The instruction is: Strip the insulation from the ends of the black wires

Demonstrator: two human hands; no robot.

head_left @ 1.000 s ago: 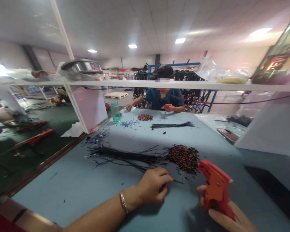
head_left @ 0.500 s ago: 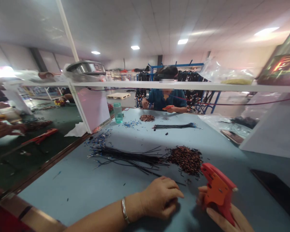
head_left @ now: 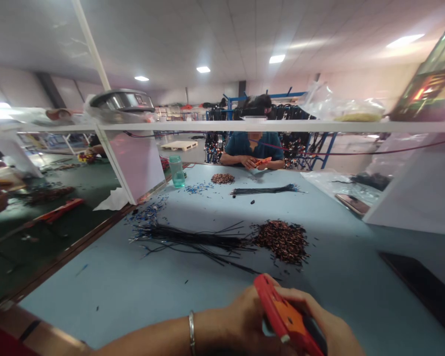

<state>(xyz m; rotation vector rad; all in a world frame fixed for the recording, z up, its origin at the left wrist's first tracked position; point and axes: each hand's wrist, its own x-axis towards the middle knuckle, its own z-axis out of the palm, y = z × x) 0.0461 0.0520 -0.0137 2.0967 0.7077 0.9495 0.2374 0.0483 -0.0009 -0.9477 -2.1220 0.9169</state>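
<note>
My right hand is wrapped round a red and orange pistol-shaped wire stripper, its head tilted up and left. My left hand, with a silver bracelet at the wrist, lies against or just behind the tool. Its fingers are blurred and mostly covered by the stripper, so their hold cannot be made out. Ahead of both hands lies a bundle of thin black wires with blue ends at the left. At its right end is a heap of small brown-black cut pieces.
A black phone-like slab lies at the right. Blue scraps are scattered by the left edge. Farther off are a teal bottle, a second wire bundle and a seated co-worker holding an orange tool. A white shelf spans the table.
My right hand has brought the wire stripper leftward to my left hand and turned it. The left hand's fingers have gone behind the tool. The co-worker's hands have come together.
</note>
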